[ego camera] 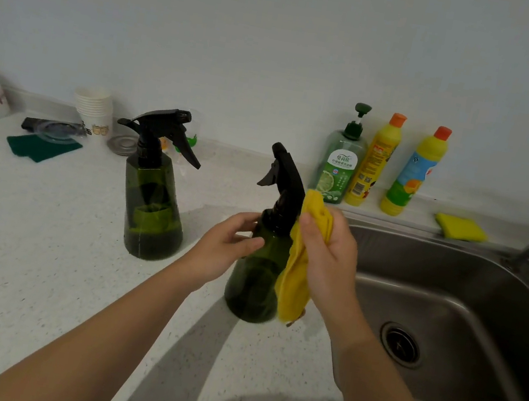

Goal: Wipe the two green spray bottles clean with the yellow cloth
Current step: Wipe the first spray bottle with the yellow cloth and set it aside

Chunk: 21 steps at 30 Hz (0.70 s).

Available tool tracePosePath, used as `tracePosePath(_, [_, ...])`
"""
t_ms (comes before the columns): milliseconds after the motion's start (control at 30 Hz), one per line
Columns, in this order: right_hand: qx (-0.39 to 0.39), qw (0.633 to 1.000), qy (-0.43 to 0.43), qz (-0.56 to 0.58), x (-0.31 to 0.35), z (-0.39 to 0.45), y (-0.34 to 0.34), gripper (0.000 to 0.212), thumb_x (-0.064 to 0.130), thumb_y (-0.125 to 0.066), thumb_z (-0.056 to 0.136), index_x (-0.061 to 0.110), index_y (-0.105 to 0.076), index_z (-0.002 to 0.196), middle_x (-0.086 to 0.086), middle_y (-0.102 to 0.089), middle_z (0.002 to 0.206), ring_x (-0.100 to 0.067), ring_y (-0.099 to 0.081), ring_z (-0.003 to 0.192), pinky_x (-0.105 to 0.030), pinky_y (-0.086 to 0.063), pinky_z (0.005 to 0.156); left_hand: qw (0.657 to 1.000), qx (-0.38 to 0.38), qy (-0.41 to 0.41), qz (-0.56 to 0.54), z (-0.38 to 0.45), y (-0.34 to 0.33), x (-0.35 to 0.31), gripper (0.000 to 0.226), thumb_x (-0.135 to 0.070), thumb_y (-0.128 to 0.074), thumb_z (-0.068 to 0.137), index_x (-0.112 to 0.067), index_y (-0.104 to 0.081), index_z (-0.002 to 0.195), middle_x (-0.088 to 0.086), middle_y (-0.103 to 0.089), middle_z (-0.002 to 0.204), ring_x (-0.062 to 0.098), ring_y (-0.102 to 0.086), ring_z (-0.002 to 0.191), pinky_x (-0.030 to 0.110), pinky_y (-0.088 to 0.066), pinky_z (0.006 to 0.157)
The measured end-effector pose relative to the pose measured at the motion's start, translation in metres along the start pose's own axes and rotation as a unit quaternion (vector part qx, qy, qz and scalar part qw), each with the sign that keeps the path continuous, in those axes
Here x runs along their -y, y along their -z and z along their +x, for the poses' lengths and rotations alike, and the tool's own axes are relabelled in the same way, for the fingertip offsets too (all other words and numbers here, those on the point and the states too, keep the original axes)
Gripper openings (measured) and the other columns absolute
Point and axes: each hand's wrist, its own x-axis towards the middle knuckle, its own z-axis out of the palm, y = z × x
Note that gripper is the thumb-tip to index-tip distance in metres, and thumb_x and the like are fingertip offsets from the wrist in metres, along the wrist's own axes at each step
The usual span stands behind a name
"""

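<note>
Near green spray bottle (257, 268) held and wiped at the tabletop (37, 268) edge by the sink (448, 299).
The left hand (225, 251) grips its shoulder; the right hand (327, 255) clutches the yellow cloth (296, 274) against its side. The second green spray bottle (155, 204) stands apart, leftward.

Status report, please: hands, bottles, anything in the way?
Left hand steadies near bottle. Right hand presses yellow cloth on it. Far bottle untouched. Nothing blocking.
</note>
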Motion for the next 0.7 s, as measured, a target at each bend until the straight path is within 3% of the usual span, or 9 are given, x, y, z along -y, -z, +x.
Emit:
tracePosePath(133, [-0.032, 0.995, -0.056, 0.071, -0.011, -0.008, 0.014, 0.014, 0.024, -0.048, 0.087, 0.038, -0.051, 0.085, 0.001, -0.058, 0.091, -0.015, -0.056, 0.086, -0.035, -0.049, 0.081, 0.999, -0.039, -0.017, 0.032, 0.000, -0.010, -0.003, 0.046, -0.022, -0.051, 0.087, -0.022, -0.037, 0.130, -0.001, -0.042, 0.137, 0.014, -0.042, 0.120, 0.029, -0.034, 0.096])
tracePosePath(267, [-0.059, 0.996, -0.035, 0.064, -0.008, -0.003, 0.019, 0.017, 0.027, -0.049, 0.087, 0.042, -0.048, 0.096, -0.011, -0.049, 0.123, -0.021, -0.051, 0.109, -0.042, -0.043, 0.098, 0.991, -0.119, -0.035, 0.048, 0.007, -0.024, -0.011, 0.062, -0.027, -0.069, 0.073, -0.018, -0.038, 0.126, 0.004, -0.043, 0.132, 0.016, -0.044, 0.112, 0.028, -0.040, 0.089])
tracePosePath(400, [-0.055, 0.994, -0.043, 0.085, -0.008, 0.008, 0.025, 0.030, 0.031, -0.047, 0.086, 0.030, -0.044, 0.116, -0.009, -0.051, 0.124, -0.024, -0.052, 0.113, -0.045, -0.045, 0.098, 0.986, -0.151, -0.034, 0.069, 0.015, -0.031, -0.015, 0.060, -0.025, -0.078, 0.062, -0.019, -0.039, 0.108, -0.001, -0.049, 0.111, 0.014, -0.048, 0.099, 0.023, -0.043, 0.080])
tracePosePath(467, [-0.056, 0.994, -0.034, 0.087, -0.010, 0.013, 0.025, 0.023, 0.027, -0.046, 0.088, 0.029, -0.044, 0.110, -0.008, -0.053, 0.118, -0.021, -0.054, 0.106, -0.037, -0.047, 0.091, 0.988, -0.138, -0.035, 0.058, 0.018, -0.023, -0.015, 0.053, -0.019, -0.079, 0.061, -0.019, -0.041, 0.098, -0.002, -0.052, 0.102, 0.016, -0.051, 0.096, 0.024, -0.046, 0.079])
tracePosePath(533, [-0.056, 0.996, -0.020, 0.071, -0.012, 0.018, 0.023, 0.021, 0.028, -0.048, 0.088, 0.027, -0.043, 0.108, -0.013, -0.052, 0.116, -0.020, -0.052, 0.101, -0.032, -0.046, 0.086, 0.995, -0.091, -0.034, 0.028, 0.019, -0.010, -0.014, 0.043, -0.011, -0.077, 0.062, -0.020, -0.048, 0.092, -0.001, -0.058, 0.100, 0.019, -0.055, 0.101, 0.035, -0.047, 0.093])
tracePosePath(600, [-0.053, 0.997, -0.001, 0.048, -0.013, 0.023, 0.019, 0.023, 0.038, -0.050, 0.082, 0.032, -0.044, 0.104, -0.015, -0.049, 0.117, -0.022, -0.051, 0.103, -0.036, -0.046, 0.089, 0.999, -0.038, -0.036, 0.002, 0.018, 0.004, -0.014, 0.037, -0.004, -0.073, 0.065, -0.024, -0.053, 0.090, -0.001, -0.062, 0.103, 0.020, -0.056, 0.107, 0.043, -0.041, 0.103])
tracePosePath(700, [-0.050, 0.998, 0.034, 0.015, -0.011, 0.031, 0.013, 0.021, 0.044, -0.049, 0.074, 0.041, -0.043, 0.095, -0.010, -0.047, 0.116, -0.024, -0.048, 0.108, -0.046, -0.042, 0.098, 0.999, -0.001, -0.037, 0.018, 0.015, 0.015, -0.010, 0.039, -0.009, -0.067, 0.073, -0.029, -0.052, 0.103, 0.001, -0.058, 0.121, 0.018, -0.050, 0.118, 0.044, -0.032, 0.110])
